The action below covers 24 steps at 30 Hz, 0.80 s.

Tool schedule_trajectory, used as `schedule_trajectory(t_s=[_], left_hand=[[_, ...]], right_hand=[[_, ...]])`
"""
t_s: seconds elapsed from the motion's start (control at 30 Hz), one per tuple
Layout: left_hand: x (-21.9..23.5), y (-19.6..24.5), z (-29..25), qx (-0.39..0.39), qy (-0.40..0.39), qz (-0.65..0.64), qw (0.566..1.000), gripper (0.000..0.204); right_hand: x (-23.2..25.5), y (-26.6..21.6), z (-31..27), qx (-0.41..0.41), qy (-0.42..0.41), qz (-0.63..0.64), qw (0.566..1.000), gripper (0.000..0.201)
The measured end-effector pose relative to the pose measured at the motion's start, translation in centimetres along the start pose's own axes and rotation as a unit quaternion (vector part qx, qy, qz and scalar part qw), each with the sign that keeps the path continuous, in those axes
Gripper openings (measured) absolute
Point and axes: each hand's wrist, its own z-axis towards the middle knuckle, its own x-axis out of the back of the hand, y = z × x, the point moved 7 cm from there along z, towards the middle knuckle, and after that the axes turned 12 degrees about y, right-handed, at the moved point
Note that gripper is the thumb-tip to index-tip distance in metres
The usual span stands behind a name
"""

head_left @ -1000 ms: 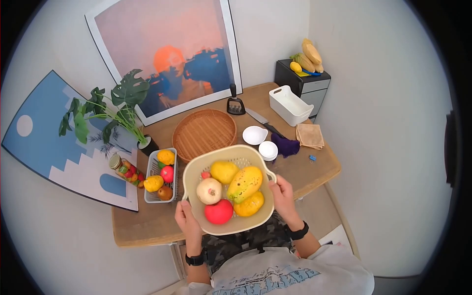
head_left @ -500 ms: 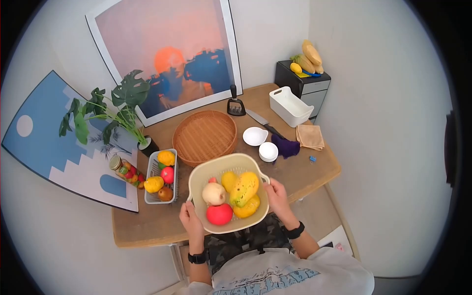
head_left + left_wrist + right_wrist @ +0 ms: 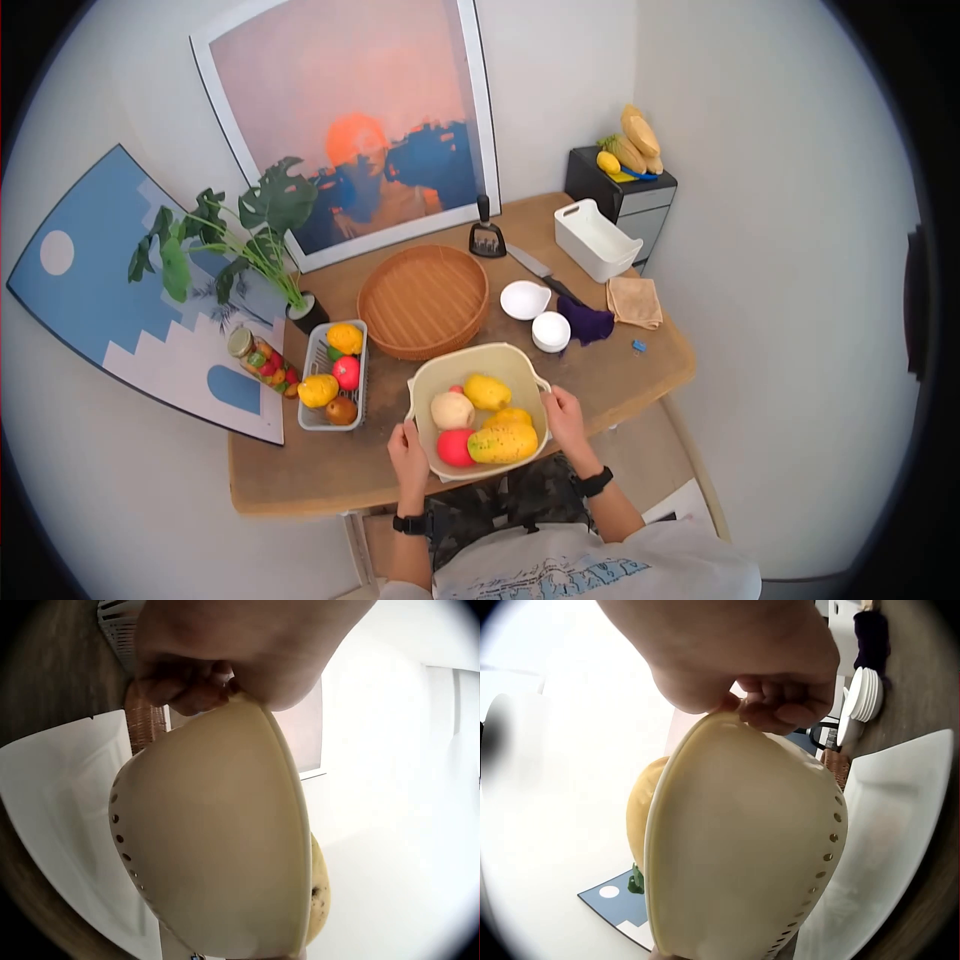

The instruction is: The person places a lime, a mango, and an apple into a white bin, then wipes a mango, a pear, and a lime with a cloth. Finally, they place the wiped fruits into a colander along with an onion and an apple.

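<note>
A beige colander [image 3: 436, 380] with fruit in it is held by both hands above the near part of the table. My left hand [image 3: 408, 458] grips its left handle, and my right hand [image 3: 566, 420] grips the right one. Inside lie a spotted yellow papaya [image 3: 503, 443], a yellow fruit [image 3: 489, 392], a cream-coloured round fruit [image 3: 452, 411] and a red round one [image 3: 455, 448]. Another yellow fruit is partly hidden behind the papaya. Both wrist views show the colander's holed underside over a white basin [image 3: 64, 795], clear of it.
A round wicker tray [image 3: 424, 300] lies behind the colander. To the left are a grey fruit basket [image 3: 334, 424], a jar [image 3: 262, 362] and a plant [image 3: 280, 200]. White bowls [image 3: 525, 299], a knife [image 3: 530, 262], a purple cloth [image 3: 588, 320] and a white bin [image 3: 598, 243] stand right.
The colander has come down towards the table, both hands still on its handles. Its fruit has shifted: the papaya has rolled to the near side and now lies crosswise.
</note>
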Motion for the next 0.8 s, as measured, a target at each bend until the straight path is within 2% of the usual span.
schedule_trajectory(t_s=[0.13, 0.23, 0.33, 0.43, 0.5, 0.53, 0.6, 0.7, 0.8], left_hand=[[-0.6, -1.8, 0.9, 0.015, -0.003, -0.001, 1.000, 0.042], [-0.5, -4.1, 0.7, 0.019, 0.007, 0.014, 1.000, 0.041], [-0.3, -5.2, 0.5, 0.017, 0.014, 0.003, 1.000, 0.041], [-0.1, -4.9, 0.1, 0.031, 0.002, -0.007, 0.999, 0.039], [-0.1, -5.1, 0.2, 0.048, -0.012, -0.020, 0.999, 0.039], [-0.1, -5.9, 0.0, 0.078, -0.008, -0.047, 0.996, 0.039], [-0.7, -7.3, -0.2, 0.136, -0.001, -0.101, 0.985, 0.040], [-0.4, -10.7, 0.2, 0.117, 0.008, -0.110, 0.987, 0.041], [-0.9, -9.1, -0.1, 0.138, 0.000, -0.133, 0.981, 0.043]], right_hand=[[-0.7, 0.6, 0.6, -0.007, -0.007, -0.004, 1.000, 0.028], [-1.2, 2.7, 0.4, -0.008, -0.009, -0.066, 0.998, 0.030], [-1.9, 5.0, 0.1, -0.032, -0.012, -0.063, 0.997, 0.033], [-2.3, 6.0, 0.3, -0.036, -0.023, -0.043, 0.998, 0.035], [-2.8, 6.7, 0.2, -0.078, -0.034, 0.027, 0.996, 0.034], [-2.9, 7.4, 0.2, -0.098, -0.037, 0.063, 0.993, 0.034], [-2.8, 8.3, 0.4, -0.087, -0.050, 0.058, 0.993, 0.033], [-2.7, 8.7, 0.4, -0.083, -0.065, 0.056, 0.993, 0.032], [-2.6, 8.3, 0.4, -0.082, -0.070, 0.053, 0.993, 0.033]])
